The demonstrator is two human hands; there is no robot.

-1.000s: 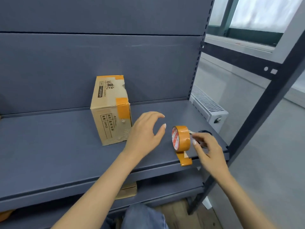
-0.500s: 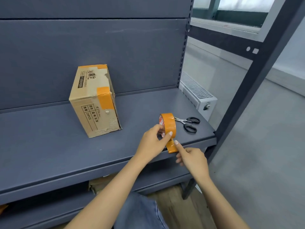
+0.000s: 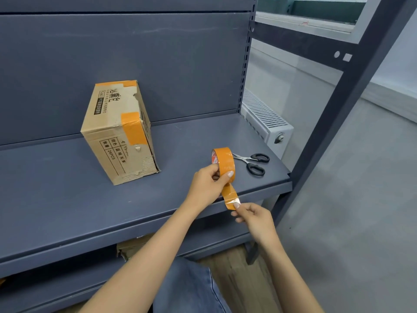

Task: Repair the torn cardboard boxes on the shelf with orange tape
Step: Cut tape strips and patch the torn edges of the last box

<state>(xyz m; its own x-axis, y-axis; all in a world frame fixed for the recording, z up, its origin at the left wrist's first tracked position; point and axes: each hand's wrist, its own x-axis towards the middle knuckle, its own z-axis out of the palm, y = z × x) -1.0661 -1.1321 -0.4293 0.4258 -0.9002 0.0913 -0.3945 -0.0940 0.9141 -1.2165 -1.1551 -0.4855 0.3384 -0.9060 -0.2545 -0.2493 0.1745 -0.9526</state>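
Cardboard box stands on the shelf, well left of both hands. The left hand grips the tape roll; the right hand pinches the free strip, which runs down and right, away from the box.

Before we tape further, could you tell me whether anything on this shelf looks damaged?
Yes: the cardboard box has a ragged tear at its top right edge and crushed, exposed corrugation along its lower right corner, despite the orange patches already on it.
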